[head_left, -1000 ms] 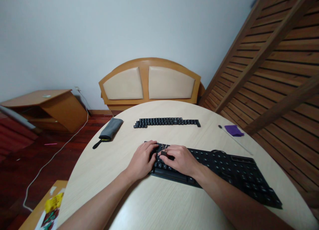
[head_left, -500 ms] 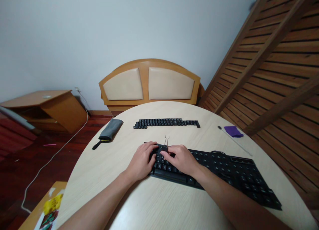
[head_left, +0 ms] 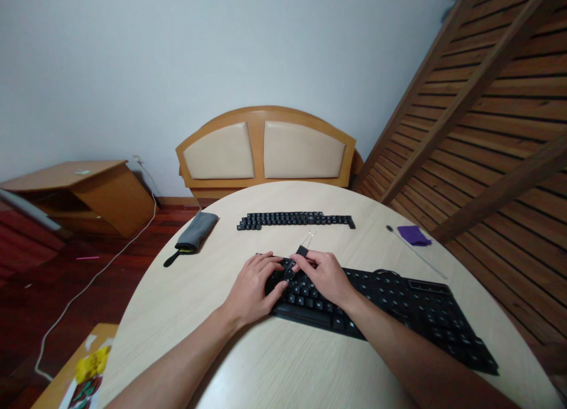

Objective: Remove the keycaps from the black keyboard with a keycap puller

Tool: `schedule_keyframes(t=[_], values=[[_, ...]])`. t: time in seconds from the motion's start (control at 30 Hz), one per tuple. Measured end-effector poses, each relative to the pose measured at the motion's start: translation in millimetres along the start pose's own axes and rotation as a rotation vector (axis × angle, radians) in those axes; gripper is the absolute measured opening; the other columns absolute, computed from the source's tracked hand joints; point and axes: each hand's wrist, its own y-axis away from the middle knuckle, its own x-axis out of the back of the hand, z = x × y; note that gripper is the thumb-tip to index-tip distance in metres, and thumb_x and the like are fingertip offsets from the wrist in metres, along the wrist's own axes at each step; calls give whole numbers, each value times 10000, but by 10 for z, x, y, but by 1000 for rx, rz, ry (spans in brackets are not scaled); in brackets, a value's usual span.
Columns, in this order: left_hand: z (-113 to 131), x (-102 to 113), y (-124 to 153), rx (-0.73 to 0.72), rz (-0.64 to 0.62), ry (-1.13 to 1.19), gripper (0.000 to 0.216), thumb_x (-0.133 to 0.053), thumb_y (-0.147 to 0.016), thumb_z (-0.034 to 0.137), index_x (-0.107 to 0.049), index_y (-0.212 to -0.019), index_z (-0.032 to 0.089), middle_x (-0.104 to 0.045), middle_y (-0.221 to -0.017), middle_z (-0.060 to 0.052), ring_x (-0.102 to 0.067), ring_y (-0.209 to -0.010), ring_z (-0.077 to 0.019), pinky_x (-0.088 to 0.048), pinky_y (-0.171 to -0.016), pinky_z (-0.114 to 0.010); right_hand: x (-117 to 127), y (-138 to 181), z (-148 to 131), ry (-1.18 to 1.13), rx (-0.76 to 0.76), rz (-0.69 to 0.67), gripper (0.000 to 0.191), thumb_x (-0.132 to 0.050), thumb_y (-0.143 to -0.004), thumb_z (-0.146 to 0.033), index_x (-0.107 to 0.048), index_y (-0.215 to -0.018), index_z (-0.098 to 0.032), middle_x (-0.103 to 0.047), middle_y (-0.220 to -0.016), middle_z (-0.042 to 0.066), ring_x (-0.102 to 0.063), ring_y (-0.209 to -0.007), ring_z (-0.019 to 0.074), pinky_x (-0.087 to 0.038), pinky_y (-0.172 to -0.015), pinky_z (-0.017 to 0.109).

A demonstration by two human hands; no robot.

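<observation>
Wire tool point(head_left: 302, 251), in R grip point(head_left: 326, 276), over kbd point(head_left: 407, 303)

keyboard point(head_left: 390, 291): matt plastic | tool prongs point(head_left: 310, 238): shiny metal | tabletop point(head_left: 310, 362): smooth, wood-grained | pouch point(head_left: 198, 232): matt cloth

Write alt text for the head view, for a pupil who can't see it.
A person's right hand holds a black wire-pronged tool over a black keyboard; the left hand rests on its left end. Beyond, black keycaps lie in rows on a pale table between a grey pouch and purple cloth.
</observation>
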Motion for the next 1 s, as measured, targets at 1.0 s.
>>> schedule_keyframes(t=[1.0], values=[[-33,-85,50,150,5,234,138,-591,-937,256,-654,-1058,237,-726,-1056,-39,-659,-990,-213,-528,-896,-381,-17,19,-24,-14,-14,-108,385,-540,-943,-472,-748,-793,-185,-771,-794,35,-718,-790,208,-529,-789,293]])
